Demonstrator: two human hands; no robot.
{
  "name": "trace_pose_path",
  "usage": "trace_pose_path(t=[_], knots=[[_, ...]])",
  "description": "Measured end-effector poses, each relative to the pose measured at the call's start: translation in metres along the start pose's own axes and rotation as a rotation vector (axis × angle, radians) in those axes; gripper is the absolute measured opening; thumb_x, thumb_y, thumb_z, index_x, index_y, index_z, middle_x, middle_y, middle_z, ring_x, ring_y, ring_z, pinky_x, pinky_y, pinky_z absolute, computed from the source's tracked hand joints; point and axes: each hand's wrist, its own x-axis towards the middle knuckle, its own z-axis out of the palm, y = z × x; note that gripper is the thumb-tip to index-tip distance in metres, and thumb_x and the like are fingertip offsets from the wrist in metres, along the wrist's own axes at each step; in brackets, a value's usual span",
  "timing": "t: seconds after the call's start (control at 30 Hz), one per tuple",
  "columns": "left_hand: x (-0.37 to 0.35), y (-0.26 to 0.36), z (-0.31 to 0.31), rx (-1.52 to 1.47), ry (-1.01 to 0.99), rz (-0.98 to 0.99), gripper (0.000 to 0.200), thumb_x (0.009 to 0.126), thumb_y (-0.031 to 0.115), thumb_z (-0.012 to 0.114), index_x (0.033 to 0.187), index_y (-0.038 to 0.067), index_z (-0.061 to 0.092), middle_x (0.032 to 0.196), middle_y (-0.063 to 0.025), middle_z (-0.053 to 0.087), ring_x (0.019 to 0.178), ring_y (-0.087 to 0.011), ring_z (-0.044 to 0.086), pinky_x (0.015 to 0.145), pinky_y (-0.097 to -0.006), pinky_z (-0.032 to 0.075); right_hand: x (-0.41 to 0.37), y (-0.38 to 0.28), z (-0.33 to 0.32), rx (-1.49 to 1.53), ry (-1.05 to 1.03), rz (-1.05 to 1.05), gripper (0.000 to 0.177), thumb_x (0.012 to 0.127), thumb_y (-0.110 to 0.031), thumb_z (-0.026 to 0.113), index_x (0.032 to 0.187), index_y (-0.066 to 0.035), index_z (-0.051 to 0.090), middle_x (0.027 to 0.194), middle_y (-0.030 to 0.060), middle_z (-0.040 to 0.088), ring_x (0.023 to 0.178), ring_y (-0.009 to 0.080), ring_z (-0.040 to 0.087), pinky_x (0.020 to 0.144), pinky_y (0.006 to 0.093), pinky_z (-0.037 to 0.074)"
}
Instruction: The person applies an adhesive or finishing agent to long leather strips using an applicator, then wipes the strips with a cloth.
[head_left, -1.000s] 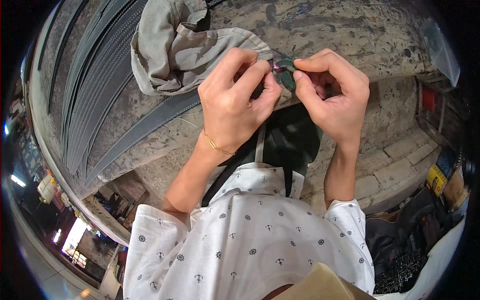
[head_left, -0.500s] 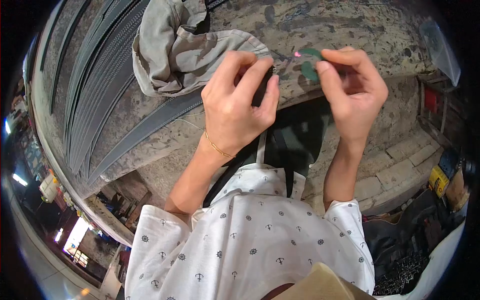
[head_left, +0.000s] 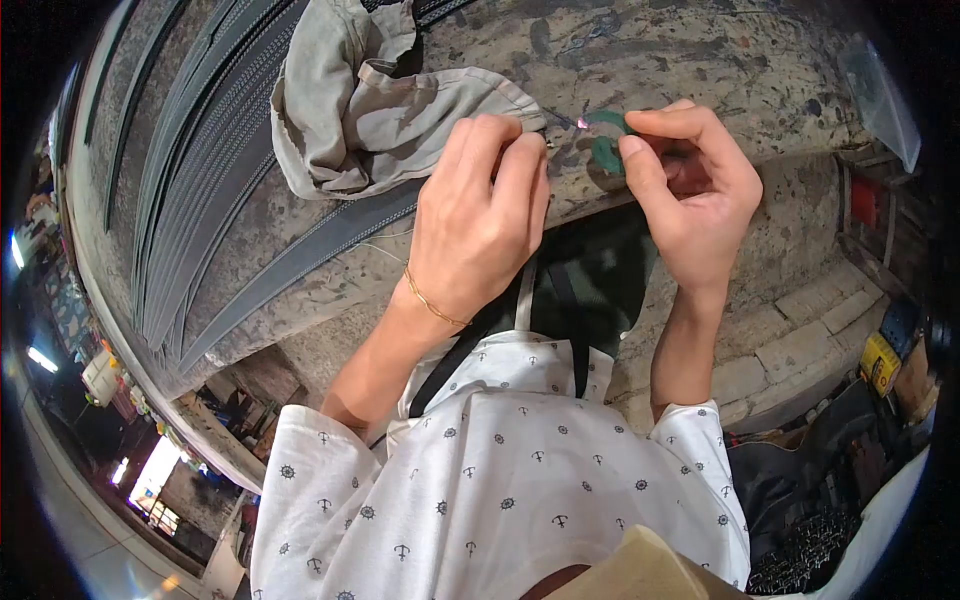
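Note:
My right hand (head_left: 695, 185) pinches a small curved dark green strip (head_left: 606, 155) between thumb and fingertips. A bright pink spot shows at the strip's left end. My left hand (head_left: 478, 205), a gold chain bracelet at its wrist, is closed with the fingers curled. Something small with a metallic look (head_left: 548, 142) peeks out at its fingertips, but most of it is hidden. Both hands are held above the near edge of a stained workbench (head_left: 690, 60), apart from each other. Just behind my left hand lies a crumpled grey cloth (head_left: 340, 120).
Many dark straps with stitched edges (head_left: 215, 150) fan out on the bench's left side. One stitched strap (head_left: 300, 250) runs beneath the cloth, with a loose thread by it. A clear plastic piece (head_left: 882, 105) is at the far right. Below it sits a yellow box (head_left: 880, 362).
My right hand has moved slightly left and down with the green strip. The left hand has turned a little, so its thumb is now hidden behind the fingers.

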Motion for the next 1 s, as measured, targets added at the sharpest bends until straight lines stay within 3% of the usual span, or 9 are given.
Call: trace_pose_path(t=[0.4, 0.7, 1.0], knots=[[-0.0042, -0.0045, 0.0059, -0.006, 0.067, -0.008, 0.021, 0.074, -0.001, 0.074, 0.093, 0.002, 0.065, 0.093, -0.0126, 0.061, 0.076, -0.0294, 0.063, 0.066, -0.0358, 0.053, -0.0001, -0.0005, 0.0095, -0.197, -0.027, -0.105, 0.012, 0.075, 0.005, 0.071, 0.085, -0.001, 0.069, 0.069, 0.0016, 0.06, 0.055, 0.0046, 0.05, 0.047, 0.0196, 0.036], [-0.0045, -0.0058, 0.0066, -0.01, 0.076, 0.01, 0.022, 0.073, -0.002, 0.075, 0.093, 0.001, 0.065, 0.092, -0.0115, 0.061, 0.073, -0.0279, 0.062, 0.064, -0.0348, 0.052, 0.0022, -0.0018, 0.0086, -0.295, -0.121, -0.179, 0.01, 0.075, 0.001, 0.071, 0.084, -0.001, 0.068, 0.071, 0.0057, 0.061, 0.056, 0.0136, 0.054, 0.051, 0.0257, 0.043], [-0.0045, -0.0038, 0.0055, -0.015, 0.075, 0.019, 0.022, 0.073, -0.003, 0.073, 0.092, -0.002, 0.063, 0.09, -0.0126, 0.058, 0.076, -0.0293, 0.059, 0.064, -0.0371, 0.051, 0.0026, -0.0028, 0.0098, -0.302, -0.127, -0.187, 0.01, 0.074, 0.001, 0.071, 0.084, 0.0, 0.067, 0.07, 0.0062, 0.06, 0.055, 0.0141, 0.054, 0.051, 0.026, 0.043]])
